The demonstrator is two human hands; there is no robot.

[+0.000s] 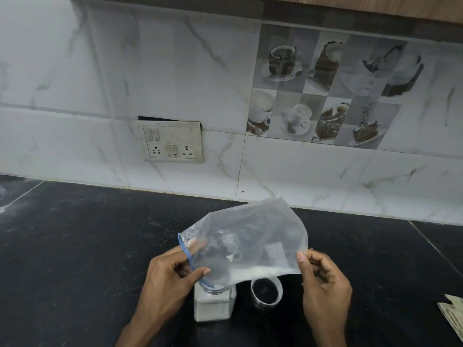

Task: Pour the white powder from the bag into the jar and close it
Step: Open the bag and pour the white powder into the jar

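A clear zip bag (248,236) with a blue seal strip is held tilted above the jar, its open mouth pointing down into the jar's neck. A thin line of white powder lies along the bag's lower edge. My left hand (167,279) pinches the mouth end at the blue strip. My right hand (323,284) pinches the bag's bottom corner, raised to the right. The square clear jar (215,305) stands on the black counter, filled with white powder nearly to its shoulder. Its round lid (266,290) lies open side up just right of the jar.
The black stone counter (75,259) runs wide to both sides. A white marble-tiled wall with a switch and socket plate (172,142) stands behind. Some paper notes (453,314) lie at the right edge of the counter.
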